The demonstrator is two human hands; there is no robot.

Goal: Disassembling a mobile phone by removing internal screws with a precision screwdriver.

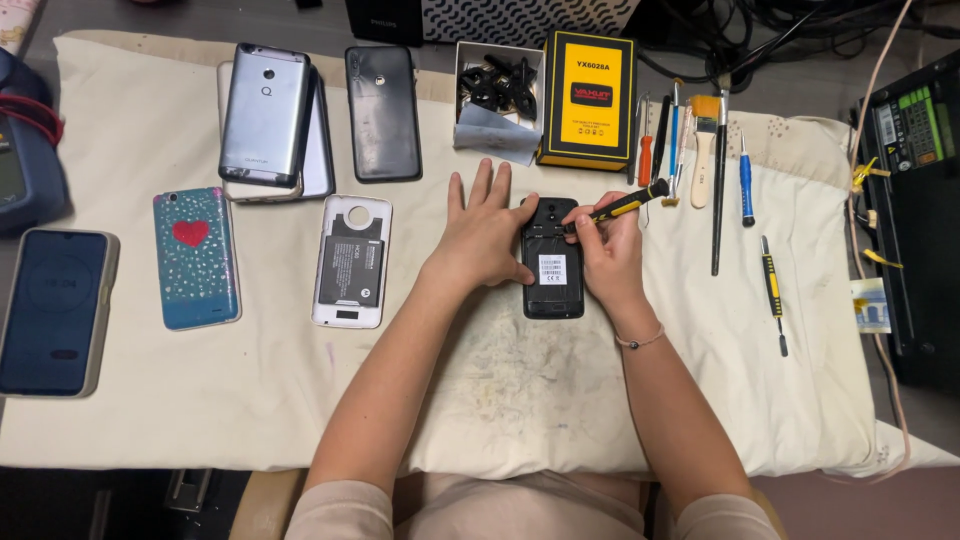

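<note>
A black phone (553, 275) with its back cover off lies in the middle of the cream cloth (500, 380). My left hand (483, 233) rests flat beside it, thumb pressing on the phone's upper left edge, the other fingers spread. My right hand (606, 250) grips a black and yellow screwdriver (625, 204) whose tip touches the upper part of the phone near the camera.
Several other phones lie to the left: a white open-backed one (351, 262), a teal case with a red heart (195, 257), a silver one (266, 113), a black one (382, 112). A yellow box (590, 98), a parts box (497, 85), and tools (718, 170) sit behind and to the right.
</note>
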